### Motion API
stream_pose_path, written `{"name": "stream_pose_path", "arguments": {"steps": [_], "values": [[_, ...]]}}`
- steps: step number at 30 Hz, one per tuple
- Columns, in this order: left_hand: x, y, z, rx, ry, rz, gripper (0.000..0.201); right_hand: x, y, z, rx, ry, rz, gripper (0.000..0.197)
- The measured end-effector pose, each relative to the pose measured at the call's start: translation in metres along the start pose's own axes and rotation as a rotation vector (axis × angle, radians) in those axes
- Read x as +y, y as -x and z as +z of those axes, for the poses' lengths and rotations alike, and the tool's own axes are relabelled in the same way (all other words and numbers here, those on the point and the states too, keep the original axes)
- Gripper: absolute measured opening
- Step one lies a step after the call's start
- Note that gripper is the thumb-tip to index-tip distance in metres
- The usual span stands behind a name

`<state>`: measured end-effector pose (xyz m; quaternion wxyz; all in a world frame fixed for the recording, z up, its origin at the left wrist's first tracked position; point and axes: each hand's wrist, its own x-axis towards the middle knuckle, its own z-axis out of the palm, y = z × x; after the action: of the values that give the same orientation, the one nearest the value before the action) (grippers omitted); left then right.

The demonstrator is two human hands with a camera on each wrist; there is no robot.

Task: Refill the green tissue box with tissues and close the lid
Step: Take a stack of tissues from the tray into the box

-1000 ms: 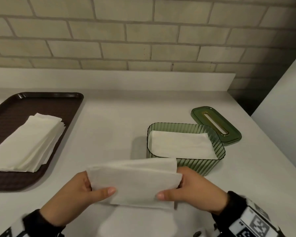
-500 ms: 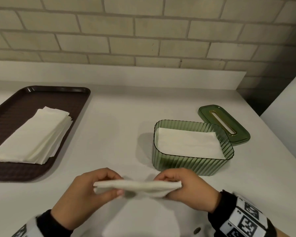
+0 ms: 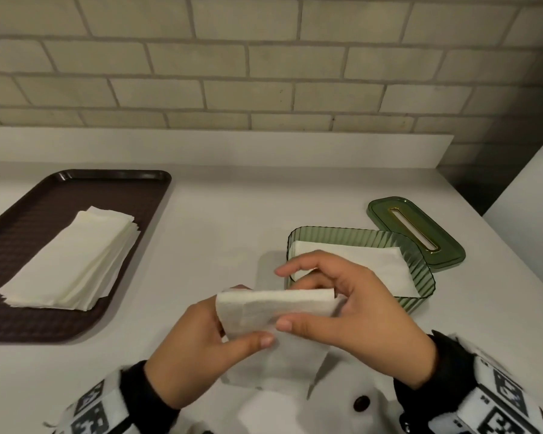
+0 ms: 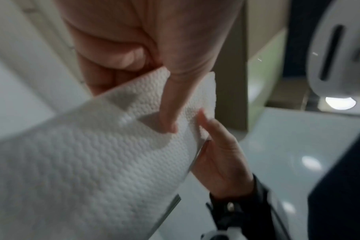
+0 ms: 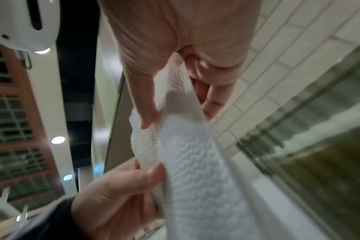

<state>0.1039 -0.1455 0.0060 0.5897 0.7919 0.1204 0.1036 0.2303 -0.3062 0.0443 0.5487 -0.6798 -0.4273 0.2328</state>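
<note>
**A folded tissue, pinched at both ends, short of the box**

The main risk, as I judge it, is the fold coming undone. The tissue [image 3: 273, 311] is thin, embossed paper held in the air only at its edges, and its lower flap hangs loose toward the counter [image 3: 232, 233]. If either pinch slackens on the way over, the sheet could fall open and land crooked, or drape over the ribbed wall of the green tissue box [image 3: 414, 255] and keep the lid from seating. A second risk is tearing: a pull from both ends at once could rip paper this soft. A careless reach could also nudge the light box toward the lid [image 3: 420, 233], which lies flat on the counter touching the box's far right corner (slot facing up).

The left hand [image 3: 198, 349] grips the tissue's left end, thumb on the near face and fingers curled behind. The right hand [image 3: 351, 311] pinches the right end between thumb and lower fingers, while its index finger is stretched out free above the fold. Neither hand touches the box.

The box stands open just beyond the right hand, with tissues already lying flat inside. More tissues [image 3: 72, 261] sit stacked on the brown tray [image 3: 113, 180], well apart to the left.
</note>
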Motion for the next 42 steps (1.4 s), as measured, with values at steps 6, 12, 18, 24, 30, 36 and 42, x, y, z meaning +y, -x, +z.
{"name": "stream_pose_path", "arguments": {"steps": [6,12,18,24,30,36,42], "values": [[-0.022,0.003,-0.006,0.026,0.268,-0.101,0.037,0.034,0.002,0.001,-0.193,-0.179,0.228,0.071],[-0.02,0.0,0.001,-0.011,0.229,-0.088,0.052,0.041,-0.006,0.019,-0.211,-0.116,0.191,0.043],[-0.009,-0.002,0.0,0.093,0.164,-0.017,0.036,0.042,-0.015,0.021,-0.081,-0.066,0.134,0.037],[-0.013,0.001,0.007,0.008,0.202,-0.092,0.03,0.051,-0.009,0.025,-0.115,-0.104,0.187,0.041],[-0.004,-0.002,0.001,0.03,0.218,-0.039,0.018,0.053,-0.014,0.016,-0.178,-0.07,0.153,0.043],[-0.013,0.005,0.001,0.033,0.123,-0.128,0.022,0.077,-0.003,0.027,-0.331,0.064,0.3,0.053],[-0.006,-0.001,-0.007,0.007,0.406,-0.135,0.046,0.075,-0.012,0.031,-0.239,-0.032,0.324,0.051]]}}
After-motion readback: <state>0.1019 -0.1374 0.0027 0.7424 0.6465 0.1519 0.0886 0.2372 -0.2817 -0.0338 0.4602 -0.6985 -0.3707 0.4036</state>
